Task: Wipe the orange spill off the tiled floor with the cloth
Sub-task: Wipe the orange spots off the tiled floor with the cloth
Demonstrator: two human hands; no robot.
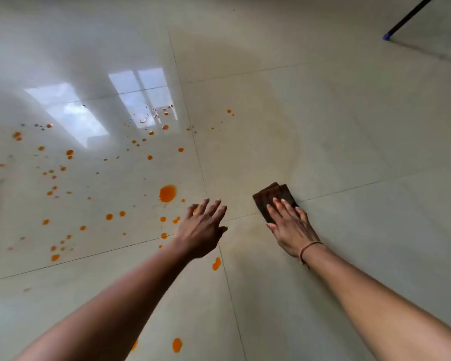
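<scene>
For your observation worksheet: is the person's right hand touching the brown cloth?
Touching. The head view shows the right hand pressed flat on the brown cloth, fingers spread over its near part.

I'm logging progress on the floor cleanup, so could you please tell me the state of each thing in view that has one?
cloth: folded, flat on the floor, pressed under the right hand.
right hand: fingers spread, palm down on the cloth.
left hand: open, empty, fingers spread above the floor.
orange spill: unwiped, drops scattered left of the cloth.
tiled floor: glossy, faint smear above the cloth.
</scene>
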